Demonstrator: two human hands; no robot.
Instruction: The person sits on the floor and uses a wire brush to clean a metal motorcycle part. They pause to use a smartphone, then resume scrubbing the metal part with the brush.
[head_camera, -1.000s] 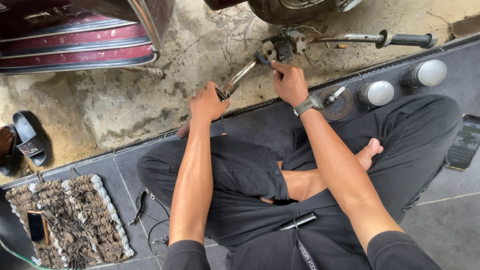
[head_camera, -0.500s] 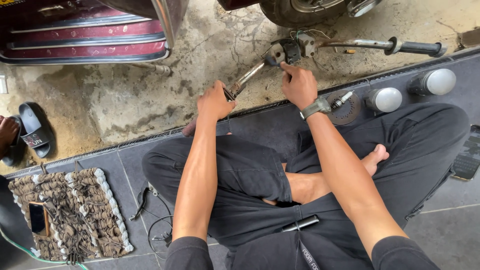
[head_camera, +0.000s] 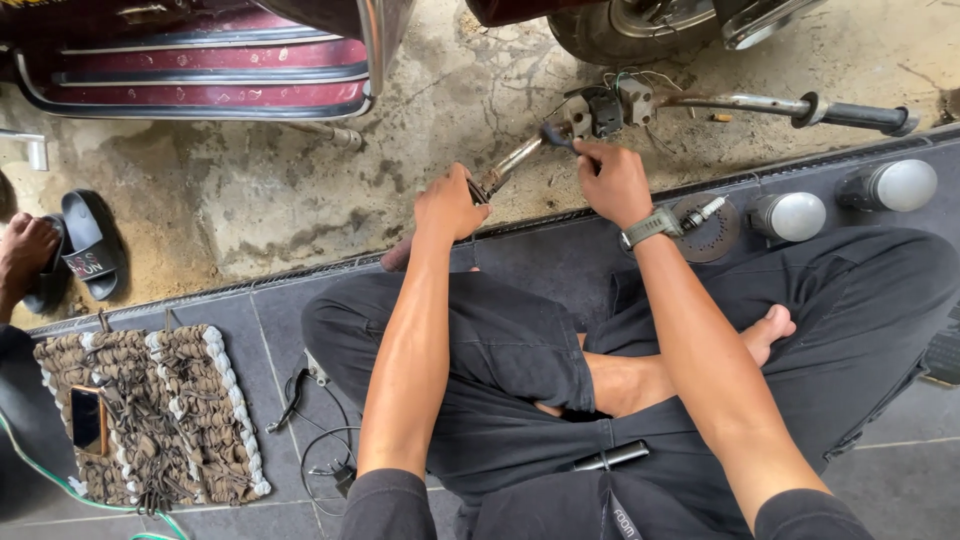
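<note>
Two hands on handlebar (head_camera: 640, 105) at 12 o'clock | left hand (head_camera: 452, 205) fingers closed on lever end | right hand (head_camera: 612, 180) fingers pinching tool (head_camera: 556, 136) at switch housing (head_camera: 605, 108) | housing open, wires loose, work unfinished

Metal, rubber, cloth and rough concrete

The handlebar (head_camera: 740, 102) is dull, scuffed metal with a matt black rubber grip (head_camera: 855, 115) at 3 o'clock; two glossy bulbs (head_camera: 795, 215) shine below it. The concrete floor (head_camera: 250, 190) looks rough and stained, the tiles (head_camera: 260, 330) smooth grey, the mat (head_camera: 170, 410) at 8 o'clock coarse woven cloth.
</note>
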